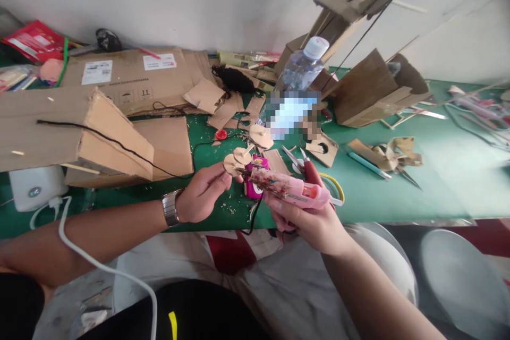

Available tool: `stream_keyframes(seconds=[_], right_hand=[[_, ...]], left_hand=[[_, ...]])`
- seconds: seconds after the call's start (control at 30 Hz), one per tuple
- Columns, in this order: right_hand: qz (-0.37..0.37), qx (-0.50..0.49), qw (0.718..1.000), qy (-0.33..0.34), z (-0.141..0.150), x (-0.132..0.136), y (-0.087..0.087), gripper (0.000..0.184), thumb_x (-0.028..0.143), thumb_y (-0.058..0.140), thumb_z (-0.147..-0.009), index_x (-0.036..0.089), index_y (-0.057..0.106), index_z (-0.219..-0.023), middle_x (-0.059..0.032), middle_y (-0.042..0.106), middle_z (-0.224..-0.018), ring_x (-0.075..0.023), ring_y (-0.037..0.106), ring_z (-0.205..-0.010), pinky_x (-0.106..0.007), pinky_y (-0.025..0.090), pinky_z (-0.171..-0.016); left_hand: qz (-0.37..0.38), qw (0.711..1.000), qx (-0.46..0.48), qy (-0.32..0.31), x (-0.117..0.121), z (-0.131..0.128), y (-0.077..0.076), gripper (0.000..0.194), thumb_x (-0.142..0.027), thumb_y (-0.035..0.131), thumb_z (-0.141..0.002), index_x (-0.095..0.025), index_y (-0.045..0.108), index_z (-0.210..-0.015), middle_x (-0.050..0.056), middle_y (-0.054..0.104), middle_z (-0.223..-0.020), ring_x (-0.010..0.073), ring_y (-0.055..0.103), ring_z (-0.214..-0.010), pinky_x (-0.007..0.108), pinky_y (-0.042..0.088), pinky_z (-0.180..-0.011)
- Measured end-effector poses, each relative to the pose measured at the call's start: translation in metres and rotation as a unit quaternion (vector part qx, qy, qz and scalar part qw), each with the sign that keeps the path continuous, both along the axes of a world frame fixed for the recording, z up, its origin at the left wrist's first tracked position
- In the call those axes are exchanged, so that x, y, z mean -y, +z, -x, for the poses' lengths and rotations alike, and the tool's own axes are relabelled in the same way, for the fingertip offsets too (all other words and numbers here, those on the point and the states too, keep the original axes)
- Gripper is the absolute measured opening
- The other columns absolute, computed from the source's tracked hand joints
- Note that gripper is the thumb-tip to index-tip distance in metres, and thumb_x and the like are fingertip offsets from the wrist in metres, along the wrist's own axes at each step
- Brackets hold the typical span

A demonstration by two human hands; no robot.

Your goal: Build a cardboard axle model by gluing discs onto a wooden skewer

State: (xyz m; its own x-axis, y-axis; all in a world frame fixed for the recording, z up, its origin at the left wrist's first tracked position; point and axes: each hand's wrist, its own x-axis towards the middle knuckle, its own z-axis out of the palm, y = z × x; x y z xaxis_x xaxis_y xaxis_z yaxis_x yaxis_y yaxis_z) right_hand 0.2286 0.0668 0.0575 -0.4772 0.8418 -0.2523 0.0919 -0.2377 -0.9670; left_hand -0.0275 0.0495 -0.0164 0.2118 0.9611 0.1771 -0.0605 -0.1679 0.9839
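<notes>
My left hand (203, 191) pinches a small piece made of round cardboard discs (233, 163) with a short wooden stick through it. My right hand (308, 218) is wrapped round a pink hot glue gun (295, 191) whose front is crusted with residue. The gun's nozzle points left and meets the edge of the discs; whether it touches cannot be told. Just behind the nozzle lies a magenta tape measure (255, 183), partly hidden. Another cardboard disc (261, 136) with a peg rests farther back. Scissors (308, 164) with red handles lie partly behind the glue gun.
A cardboard structure (111, 133) with a black cord stands at left, by a white box (35, 188) with a white cable. Behind are a plastic bottle (300, 66), cardboard scraps (205, 95) and a cardboard model (370, 85). A blue cutter (368, 166) lies at right.
</notes>
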Motion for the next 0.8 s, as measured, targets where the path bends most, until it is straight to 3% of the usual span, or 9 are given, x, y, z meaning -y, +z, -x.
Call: stream_keyframes(seconds=[0.2,0.5,0.8], right_hand=[[-0.021,0.008,1.0,0.015,-0.001,-0.001,-0.001,0.041,0.046,0.083,-0.1,0.024,0.082,-0.135,0.0023,0.067,-0.054,-0.0146,0.054,-0.042,-0.026,0.046,-0.038],[-0.005,0.008,0.999,0.034,-0.004,-0.002,-0.004,0.052,0.045,0.08,-0.102,0.021,0.074,-0.148,0.0042,0.064,-0.058,-0.0128,0.052,-0.045,-0.025,0.049,-0.041],[-0.001,0.004,0.999,0.04,-0.005,-0.002,-0.003,0.055,0.047,0.079,-0.103,0.023,0.071,-0.151,0.0048,0.06,-0.058,-0.0122,0.048,-0.047,-0.024,0.051,-0.042]], left_hand=[[0.004,0.999,0.024,0.023,0.0,-0.002,0.001,0.043,-0.059,0.058,-0.112,-0.02,0.059,-0.092,-0.002,0.05,-0.076,0.0126,0.042,-0.065,0.028,0.037,-0.061],[-0.05,0.996,0.071,-0.002,-0.003,-0.004,-0.011,0.022,-0.045,0.056,-0.116,-0.023,0.054,-0.116,-0.007,0.043,-0.073,0.0111,0.035,-0.058,0.023,0.031,-0.052],[-0.073,0.996,0.045,0.006,-0.003,-0.003,-0.005,0.028,-0.041,0.054,-0.117,-0.021,0.055,-0.098,-0.005,0.046,-0.078,0.0095,0.038,-0.062,0.023,0.035,-0.054]])
